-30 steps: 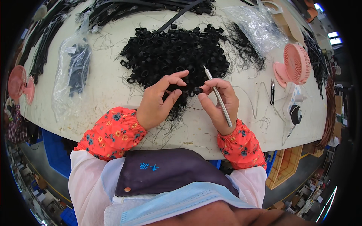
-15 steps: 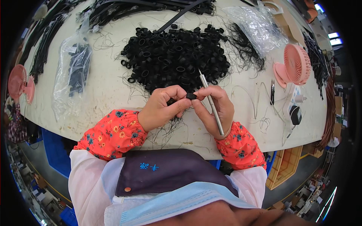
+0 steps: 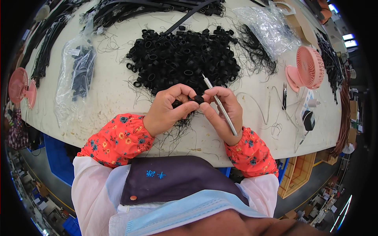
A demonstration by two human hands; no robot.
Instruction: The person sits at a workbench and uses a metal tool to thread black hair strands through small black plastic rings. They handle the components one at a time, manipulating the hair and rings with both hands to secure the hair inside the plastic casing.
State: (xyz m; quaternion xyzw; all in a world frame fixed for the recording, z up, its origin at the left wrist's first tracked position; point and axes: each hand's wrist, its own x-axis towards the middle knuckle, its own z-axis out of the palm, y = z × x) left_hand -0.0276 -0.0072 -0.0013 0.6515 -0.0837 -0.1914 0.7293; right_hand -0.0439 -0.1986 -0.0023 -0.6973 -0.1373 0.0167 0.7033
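Between my fingertips is a small black loop [image 3: 199, 99], like a belt keeper. My left hand [image 3: 170, 108] pinches its left side with thumb and forefinger. Another black loop [image 3: 176, 104] shows under the curled fingers of that hand. From the other side, my right hand [image 3: 224, 112] pinches the same loop. Lying across the right palm and held there is a slim silver pen-like tool [image 3: 220, 104] with a thin pointed tip that points up and left. A large heap of black loops [image 3: 183, 59] lies just beyond both hands. Loose black threads [image 3: 182, 125] are scattered below them.
Black belts [image 3: 157, 10] lie along the far edge. A clear plastic bag [image 3: 76, 74] with dark pieces is at left. Pink fans stand left [image 3: 19, 88] and right [image 3: 309, 67]. Small black-handled snips [image 3: 284, 96] and a cable lie at right, near a tangle of black thread [image 3: 258, 49].
The loop between my fingertips has turned, showing a rounder face. The silver tool has shifted slightly, its tip now further left. Both hands stay in nearly the same place.
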